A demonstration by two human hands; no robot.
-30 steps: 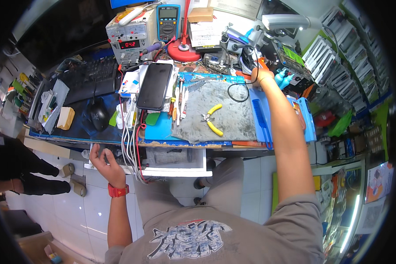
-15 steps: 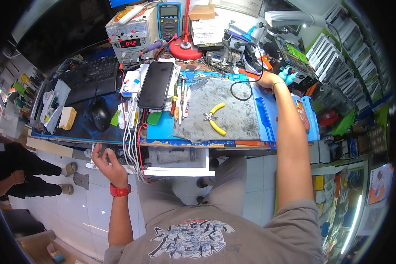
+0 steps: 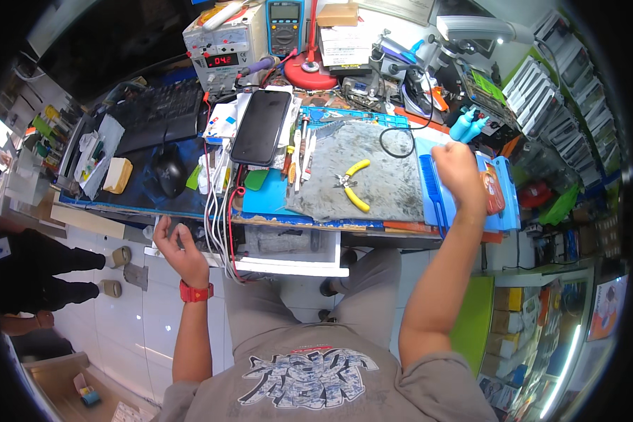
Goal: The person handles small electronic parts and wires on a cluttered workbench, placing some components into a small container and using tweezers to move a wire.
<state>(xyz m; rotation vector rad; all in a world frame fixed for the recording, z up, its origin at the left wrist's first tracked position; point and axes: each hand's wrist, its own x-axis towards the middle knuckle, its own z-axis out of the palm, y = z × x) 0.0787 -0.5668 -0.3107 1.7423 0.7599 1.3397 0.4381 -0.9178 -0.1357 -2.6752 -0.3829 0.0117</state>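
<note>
My right hand [image 3: 460, 172] is closed above the right side of the bench, between a blue comb [image 3: 435, 193] and a brown-red packet [image 3: 494, 188]. Whatever its curled fingers may hold is hidden. Beside the open white drawer [image 3: 295, 265], my left hand [image 3: 183, 252] hangs with fingers loosely bent and apart, nothing in it. Yellow-handled cutting pliers [image 3: 359, 186] lie spread on a grey cloth [image 3: 390, 193]. Left of the cloth, a black smartphone [image 3: 261, 128] rests on papers, next to several thin screwdrivers [image 3: 297, 158].
A power supply [image 3: 225, 53], blue multimeter [image 3: 285, 28] and red round stand base [image 3: 309, 74] line the back. Turquoise bottles [image 3: 469, 126] stand at right. White cables [image 3: 216, 211] hang over the front edge. A mouse [image 3: 167, 172] and keyboard [image 3: 155, 105] lie left; another person's legs [image 3: 63, 271] show far left.
My right hand has drawn back from the cluttered rear of the bench toward me, its fingers curling closed. My left hand has stayed by the drawer. The view has shifted slightly.
</note>
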